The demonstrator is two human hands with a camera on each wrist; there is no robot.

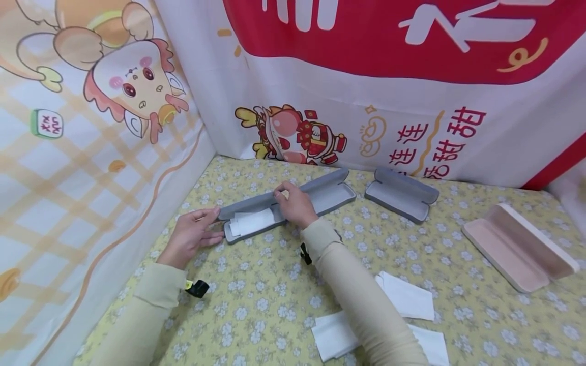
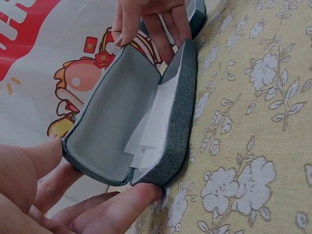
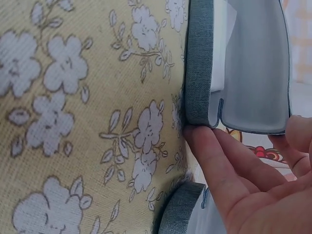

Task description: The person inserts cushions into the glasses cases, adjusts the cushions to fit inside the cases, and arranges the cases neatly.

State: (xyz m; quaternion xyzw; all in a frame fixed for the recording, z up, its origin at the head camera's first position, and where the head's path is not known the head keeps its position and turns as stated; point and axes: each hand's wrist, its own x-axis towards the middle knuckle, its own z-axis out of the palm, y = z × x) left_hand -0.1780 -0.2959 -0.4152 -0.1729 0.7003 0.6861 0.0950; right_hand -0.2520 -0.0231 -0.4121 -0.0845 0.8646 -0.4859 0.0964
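Observation:
In the head view, a grey glasses case (image 1: 247,205) lies open, its lid tipped back, with a folded white cloth (image 1: 254,222) in its base. My left hand (image 1: 192,235) holds its left end. The left wrist view shows that thumb on the corner of the lid (image 2: 109,112), with fingers behind the lid and against the base (image 2: 176,126). At the other end is my right hand (image 1: 296,204). Its thumb and a finger pinch the lid corner in the right wrist view, while other fingers (image 3: 214,156) touch the end of the base.
Right beside it lies a second open grey case (image 1: 331,197). A third grey case (image 1: 396,197) and a pink case (image 1: 508,249) stand open farther right. White cloths (image 1: 412,297) lie under and beside my right forearm. Printed fabric walls (image 1: 284,101) border the flowered tablecloth (image 1: 256,305).

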